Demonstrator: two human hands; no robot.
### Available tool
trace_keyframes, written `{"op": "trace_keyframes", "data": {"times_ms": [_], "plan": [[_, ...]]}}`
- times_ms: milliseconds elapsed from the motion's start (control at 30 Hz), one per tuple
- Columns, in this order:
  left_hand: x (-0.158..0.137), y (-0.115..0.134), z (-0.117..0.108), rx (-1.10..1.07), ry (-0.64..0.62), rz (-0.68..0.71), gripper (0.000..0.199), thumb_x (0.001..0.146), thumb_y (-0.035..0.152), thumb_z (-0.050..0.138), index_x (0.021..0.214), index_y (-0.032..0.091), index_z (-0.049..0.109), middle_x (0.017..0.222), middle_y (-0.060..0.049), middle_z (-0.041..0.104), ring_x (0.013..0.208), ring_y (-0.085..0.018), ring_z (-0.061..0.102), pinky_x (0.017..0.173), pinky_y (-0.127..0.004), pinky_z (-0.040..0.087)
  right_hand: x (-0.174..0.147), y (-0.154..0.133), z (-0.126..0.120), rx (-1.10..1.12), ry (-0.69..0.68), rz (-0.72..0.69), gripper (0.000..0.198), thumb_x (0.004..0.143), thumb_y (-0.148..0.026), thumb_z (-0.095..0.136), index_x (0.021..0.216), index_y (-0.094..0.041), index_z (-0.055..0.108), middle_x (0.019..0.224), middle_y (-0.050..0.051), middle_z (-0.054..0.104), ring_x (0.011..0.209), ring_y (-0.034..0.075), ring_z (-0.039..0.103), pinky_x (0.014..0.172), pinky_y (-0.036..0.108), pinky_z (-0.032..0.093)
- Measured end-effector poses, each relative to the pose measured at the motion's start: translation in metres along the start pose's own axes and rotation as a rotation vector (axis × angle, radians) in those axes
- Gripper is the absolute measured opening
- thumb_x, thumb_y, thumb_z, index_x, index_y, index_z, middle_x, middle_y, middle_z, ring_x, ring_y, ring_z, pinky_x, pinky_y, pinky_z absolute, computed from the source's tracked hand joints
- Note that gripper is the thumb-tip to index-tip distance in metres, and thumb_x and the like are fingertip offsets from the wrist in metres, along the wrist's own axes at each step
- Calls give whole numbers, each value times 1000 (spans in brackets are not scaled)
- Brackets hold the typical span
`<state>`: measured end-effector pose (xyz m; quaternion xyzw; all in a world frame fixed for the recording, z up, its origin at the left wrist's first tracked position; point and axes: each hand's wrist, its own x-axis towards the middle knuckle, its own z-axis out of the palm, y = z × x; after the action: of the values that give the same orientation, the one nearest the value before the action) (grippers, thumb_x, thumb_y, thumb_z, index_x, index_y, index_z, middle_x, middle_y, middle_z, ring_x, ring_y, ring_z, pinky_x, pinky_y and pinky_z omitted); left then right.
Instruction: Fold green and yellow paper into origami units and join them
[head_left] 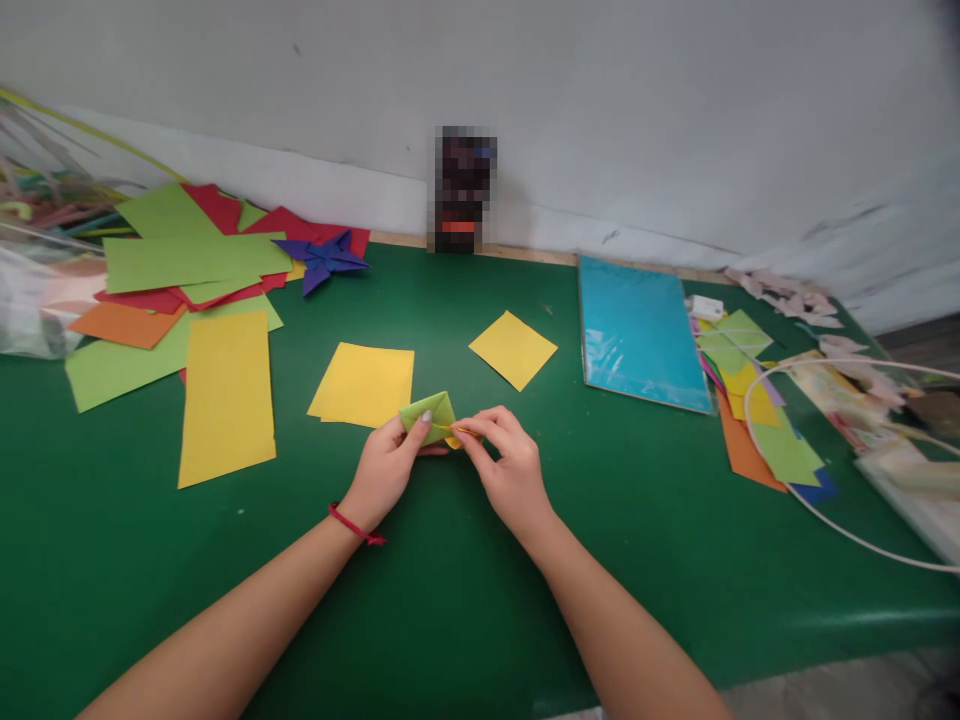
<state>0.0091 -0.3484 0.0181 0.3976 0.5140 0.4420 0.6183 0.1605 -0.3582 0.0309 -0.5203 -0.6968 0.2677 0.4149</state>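
Between my hands is a small folded piece of light green paper (pixel 437 412), held a little above the green table. My left hand (pixel 391 460) grips its left side, thumb pressed on top and fingers beneath. At its right corner, my right hand (pixel 510 455) pinches a small yellow folded paper (pixel 453 441) that meets the green one; whether it is tucked inside I cannot tell. Just behind my left hand lie yellow square sheets (pixel 367 385). A single yellow square (pixel 514 350) rests farther back, turned cornerwise.
At the left, a yellow rectangular sheet (pixel 227 400) lies by a pile of green, red and orange paper (pixel 180 260), with a blue folded paper star (pixel 322 260) beside it. A blue packet (pixel 641 335) lies at the back right, near coloured papers and a white cable (pixel 817 515).
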Motion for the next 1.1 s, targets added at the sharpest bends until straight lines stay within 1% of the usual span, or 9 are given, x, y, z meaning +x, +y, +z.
{"op": "trace_keyframes", "data": {"times_ms": [267,467,700,800,967,1100], "plan": [[-1,-1,1,26,-6,18,45,78,48,56,105,12,62,103,-11,68,83,-22,67,74,-35,57,-1,-1,-1,-2,-21,6,13,87,-20,51,90,-22,64,84,4,57,80,16,56,73,30,48],[-2,-1,1,119,7,46,46,78,51,54,102,13,64,101,-10,69,80,-22,67,73,-33,57,0,0,-1,4,-23,8,14,87,-20,50,90,-22,63,85,4,57,82,16,57,73,30,49],[-3,-2,0,197,-1,84,41,81,48,53,103,15,65,101,-9,69,77,-20,68,76,-32,54,0,1,-2,-8,4,-1,10,85,-22,54,84,-22,64,80,3,58,77,16,56,70,30,48],[-3,-2,0,250,2,114,39,82,47,52,101,16,66,98,-8,70,78,-20,67,74,-31,54,1,1,-3,-15,12,-5,8,85,-22,54,84,-22,63,79,3,60,75,16,56,68,31,48],[-3,-1,-1,352,-27,162,35,82,45,52,97,17,67,85,-6,72,78,-21,66,71,-30,53,3,1,-6,-25,-11,-5,5,81,-21,61,76,-22,62,75,1,62,72,16,56,70,32,47],[-3,1,-1,301,16,130,37,81,47,52,94,16,67,87,-6,71,77,-21,66,70,-30,53,5,1,-10,13,-22,15,5,78,-25,65,81,-22,62,79,1,63,76,17,58,72,32,47]]}}
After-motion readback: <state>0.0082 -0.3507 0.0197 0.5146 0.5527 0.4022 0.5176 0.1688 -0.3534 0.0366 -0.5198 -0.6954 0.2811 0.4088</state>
